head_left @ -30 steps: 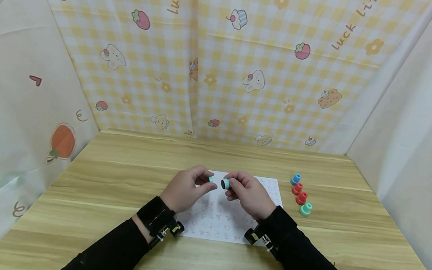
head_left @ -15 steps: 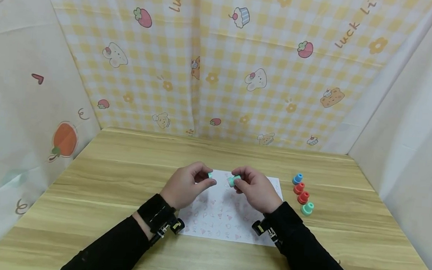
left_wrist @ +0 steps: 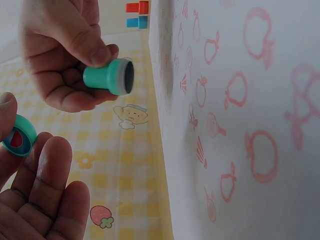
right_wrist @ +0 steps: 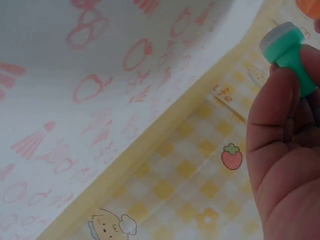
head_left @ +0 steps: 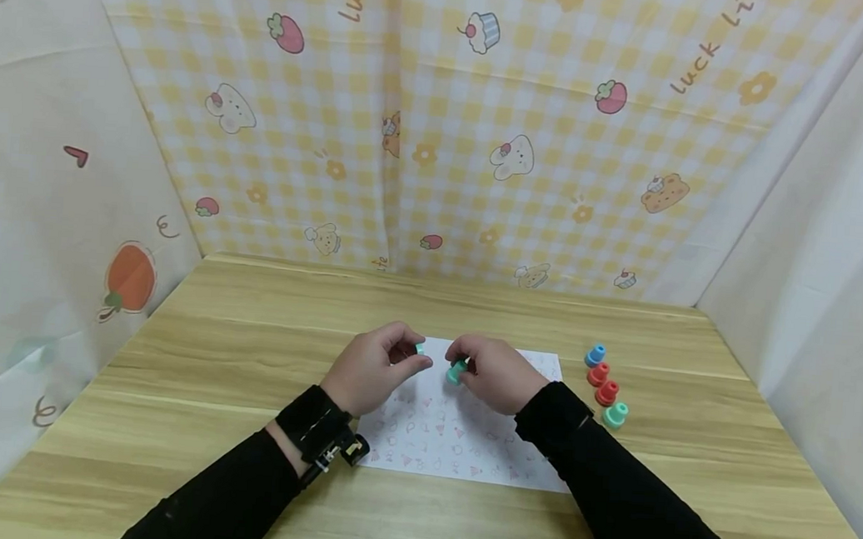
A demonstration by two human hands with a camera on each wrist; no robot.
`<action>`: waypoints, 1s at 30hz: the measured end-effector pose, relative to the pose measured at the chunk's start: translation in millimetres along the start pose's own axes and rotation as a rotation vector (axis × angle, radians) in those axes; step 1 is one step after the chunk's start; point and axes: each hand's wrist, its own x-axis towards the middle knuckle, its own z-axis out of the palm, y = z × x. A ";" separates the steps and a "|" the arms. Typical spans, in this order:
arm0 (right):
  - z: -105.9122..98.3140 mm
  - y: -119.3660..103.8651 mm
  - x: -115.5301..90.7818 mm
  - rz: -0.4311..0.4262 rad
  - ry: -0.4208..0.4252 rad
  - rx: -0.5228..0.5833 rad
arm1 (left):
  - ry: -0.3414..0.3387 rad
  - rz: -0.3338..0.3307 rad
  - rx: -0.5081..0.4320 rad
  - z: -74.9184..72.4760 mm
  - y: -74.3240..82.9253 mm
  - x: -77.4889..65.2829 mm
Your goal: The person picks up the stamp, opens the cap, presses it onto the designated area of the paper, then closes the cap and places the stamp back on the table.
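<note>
Above the paper, my left hand point(head_left: 370, 367) pinches a small green stamp cap point(head_left: 419, 349) between thumb and fingertips. The left wrist view shows a red and blue picture on the end of that cap point(left_wrist: 21, 136). My right hand point(head_left: 501, 376) grips a green toy stamp point(head_left: 456, 373) by its narrow handle, a short way to the right of the cap. Its wide end points down at the sheet, and the dark stamping face of the stamp point(left_wrist: 106, 77) is uncovered. Beneath both hands lies white paper point(head_left: 455, 463) with rows of red fruit and shuttlecock prints.
To the right of the paper stands a row of capped stamps: a blue stamp point(head_left: 595, 356), a red stamp point(head_left: 599, 374), another red stamp point(head_left: 606, 393) and a green stamp point(head_left: 615, 415). A checkered curtain point(head_left: 453, 179) closes off the back of the wooden table point(head_left: 247, 323).
My right hand has rolled over, turning the stamp from face sideways to face down, after moving slightly right and back left. The left hand with the cap stays almost still.
</note>
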 end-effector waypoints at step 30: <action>17.9 2.3 10.6 -0.024 -0.070 -0.138 | -0.015 -0.005 0.000 0.7 -0.8 0.1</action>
